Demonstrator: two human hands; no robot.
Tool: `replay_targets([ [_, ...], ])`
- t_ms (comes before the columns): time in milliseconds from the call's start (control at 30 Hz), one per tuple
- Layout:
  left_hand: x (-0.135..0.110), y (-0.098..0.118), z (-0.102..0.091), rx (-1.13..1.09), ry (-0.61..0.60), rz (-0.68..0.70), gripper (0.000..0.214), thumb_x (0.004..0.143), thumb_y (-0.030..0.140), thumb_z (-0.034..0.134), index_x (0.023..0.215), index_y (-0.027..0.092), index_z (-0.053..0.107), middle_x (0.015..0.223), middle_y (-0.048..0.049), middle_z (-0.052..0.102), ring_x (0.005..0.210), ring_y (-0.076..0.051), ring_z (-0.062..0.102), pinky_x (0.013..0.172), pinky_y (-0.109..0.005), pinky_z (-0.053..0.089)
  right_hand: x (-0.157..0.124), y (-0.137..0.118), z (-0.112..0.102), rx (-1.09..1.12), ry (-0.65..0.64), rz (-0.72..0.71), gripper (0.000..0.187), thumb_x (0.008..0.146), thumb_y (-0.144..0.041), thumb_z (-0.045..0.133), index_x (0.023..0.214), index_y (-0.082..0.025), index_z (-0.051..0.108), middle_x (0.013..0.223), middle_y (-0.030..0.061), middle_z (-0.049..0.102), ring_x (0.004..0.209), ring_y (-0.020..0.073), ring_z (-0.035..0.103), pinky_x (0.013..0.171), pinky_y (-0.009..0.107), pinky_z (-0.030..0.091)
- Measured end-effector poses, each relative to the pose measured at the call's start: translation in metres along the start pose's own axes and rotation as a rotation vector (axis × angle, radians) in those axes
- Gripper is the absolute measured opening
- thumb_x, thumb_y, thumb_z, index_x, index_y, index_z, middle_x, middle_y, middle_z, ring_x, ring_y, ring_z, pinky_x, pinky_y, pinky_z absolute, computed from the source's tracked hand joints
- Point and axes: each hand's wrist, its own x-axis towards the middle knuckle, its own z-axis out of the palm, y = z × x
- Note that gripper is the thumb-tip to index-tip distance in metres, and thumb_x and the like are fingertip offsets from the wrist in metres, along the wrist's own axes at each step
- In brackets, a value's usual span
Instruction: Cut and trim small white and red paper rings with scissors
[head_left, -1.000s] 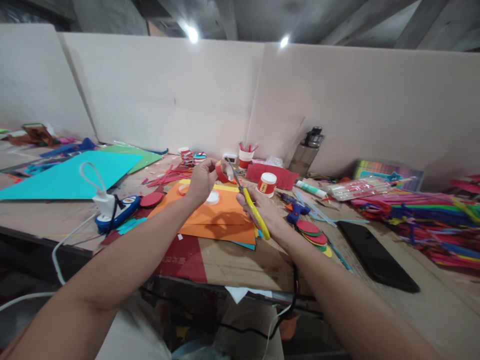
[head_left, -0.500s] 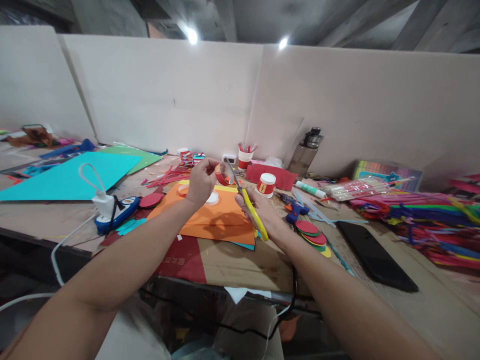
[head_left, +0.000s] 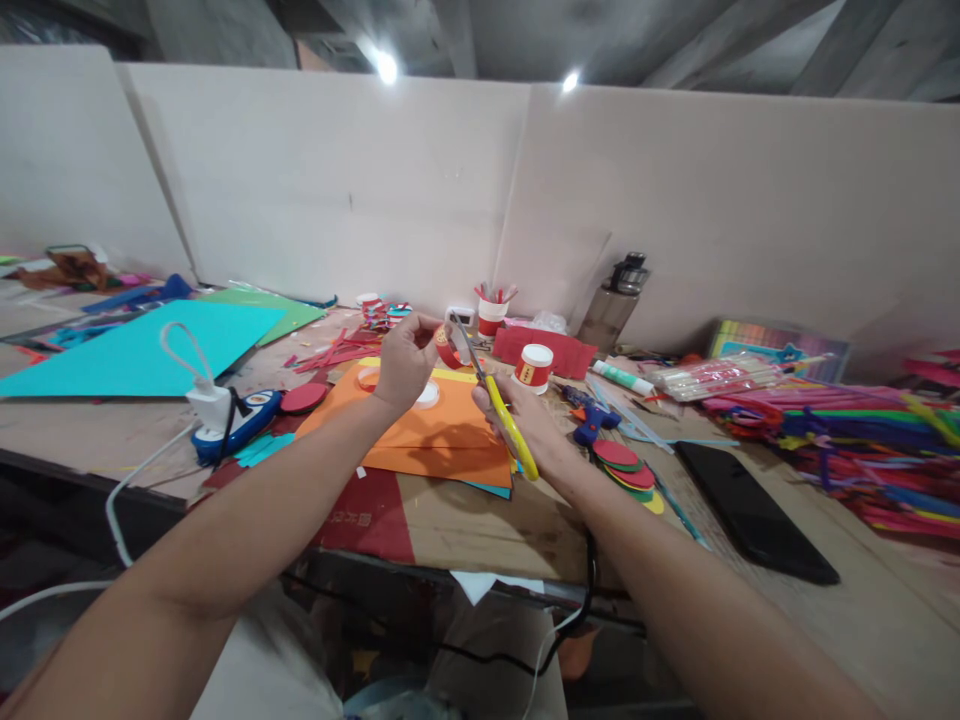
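Note:
My left hand [head_left: 405,362] pinches a curled red paper piece [head_left: 447,349] with gold print, which looks like part of a cup. In my right hand [head_left: 531,418] are scissors with yellow handles [head_left: 513,432], blades pointing up and away from me. The blades stand right beside the red piece; whether they bite into it I cannot tell. Below both hands lie orange paper sheets [head_left: 420,430], carrying a white round cup piece [head_left: 427,395] and a thin red ring [head_left: 368,378]. Just past my right hand a red and white paper cup [head_left: 534,370] stands upside down.
A blue glue gun [head_left: 595,420], coloured paper discs [head_left: 619,457] and a black phone [head_left: 754,510] lie on the right. Farther back stand a bottle [head_left: 611,305] and a cup of sticks [head_left: 492,316]. Turquoise card [head_left: 142,350] and a blue power strip [head_left: 240,430] occupy the left.
Both hands keep their grip on the red piece and the scissors, almost in place. The camera view has shifted very slightly.

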Motion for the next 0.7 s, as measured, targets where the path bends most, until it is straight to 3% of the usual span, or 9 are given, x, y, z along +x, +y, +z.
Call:
replay_targets([
  [700, 0.001, -0.002, -0.002, 0.016, 0.027, 0.029, 0.019, 0.078, 0.035, 0.073, 0.079, 0.018, 0.063, 0.072, -0.0007, 0.065, 0.064, -0.01, 0.059, 0.064, -0.025, 0.047, -0.003, -0.008, -0.002, -0.029, 0.004, -0.05, 0.036, 0.089, -0.059, 0.052, 0.087, -0.024, 0.049, 0.074, -0.0022, 0.052, 0.064, 0.0134, 0.048, 0.056, 0.026, 0.039],
])
